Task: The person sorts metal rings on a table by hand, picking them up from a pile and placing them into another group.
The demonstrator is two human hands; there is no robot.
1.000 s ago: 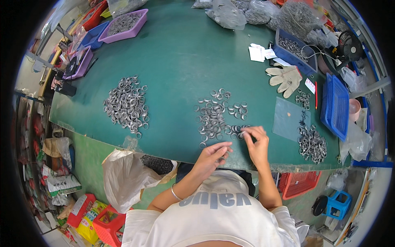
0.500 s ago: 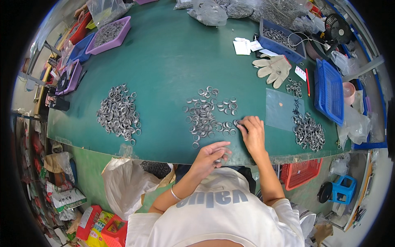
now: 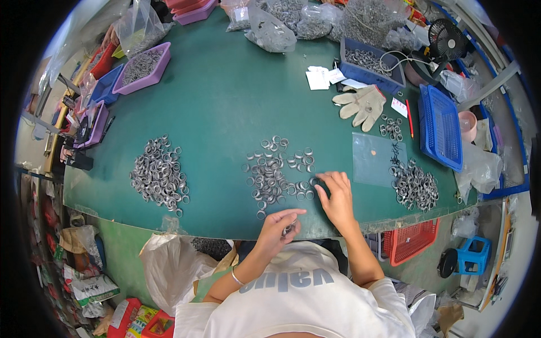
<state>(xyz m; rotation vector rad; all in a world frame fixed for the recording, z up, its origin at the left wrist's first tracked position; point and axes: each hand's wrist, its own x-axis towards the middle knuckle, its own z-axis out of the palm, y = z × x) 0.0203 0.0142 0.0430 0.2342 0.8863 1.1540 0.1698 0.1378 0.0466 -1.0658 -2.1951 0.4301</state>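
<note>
On the green table [image 3: 225, 101], a loose scatter of small metal rings [image 3: 270, 174] lies in front of me. My right hand [image 3: 336, 197] rests flat at the scatter's right edge, fingers spread and touching a few rings. At the table's near edge, my left hand [image 3: 280, 225] is curled around a small metal ring pinched in its fingertips. A denser pile of rings [image 3: 159, 176] sits to the left, and another ring pile [image 3: 415, 186] lies to the right.
A clear plastic sheet [image 3: 375, 158] lies right of my right hand. Further back are a work glove [image 3: 360, 104], a blue basket [image 3: 442, 127], a blue bin of parts [image 3: 369, 62], purple trays [image 3: 142, 69], plastic bags of parts [image 3: 270, 31] and a small fan [image 3: 448, 39].
The view has tilted, so the table sits lower in the picture. My right hand has stayed on the rings; my left hand has drawn back slightly toward the table's near edge.
</note>
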